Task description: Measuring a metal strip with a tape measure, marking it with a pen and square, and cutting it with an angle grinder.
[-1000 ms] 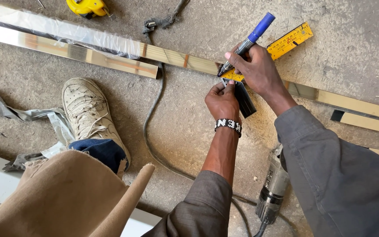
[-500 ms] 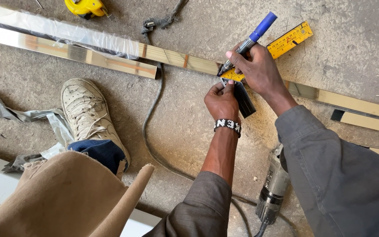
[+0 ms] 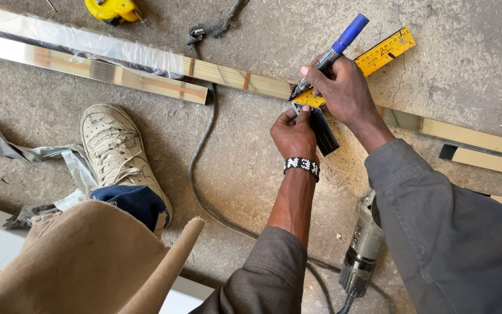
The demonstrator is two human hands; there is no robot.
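My right hand (image 3: 344,93) grips a blue marker (image 3: 333,52) with its tip down on a long shiny metal strip (image 3: 233,75) that lies across the concrete floor. My left hand (image 3: 293,132), with a black-and-white beaded band at the wrist, pinches the dark handle (image 3: 324,129) of a try square. The square's yellow ruled blade (image 3: 386,51) lies across the strip, right beside the marker tip.
A second mirror-like strip (image 3: 97,71) lies parallel at the left, partly under plastic wrap (image 3: 76,38). A yellow tape measure (image 3: 114,10) sits at the top. A black cable (image 3: 201,145) curves past my white shoe (image 3: 114,151). An angle grinder (image 3: 364,247) lies below my right arm.
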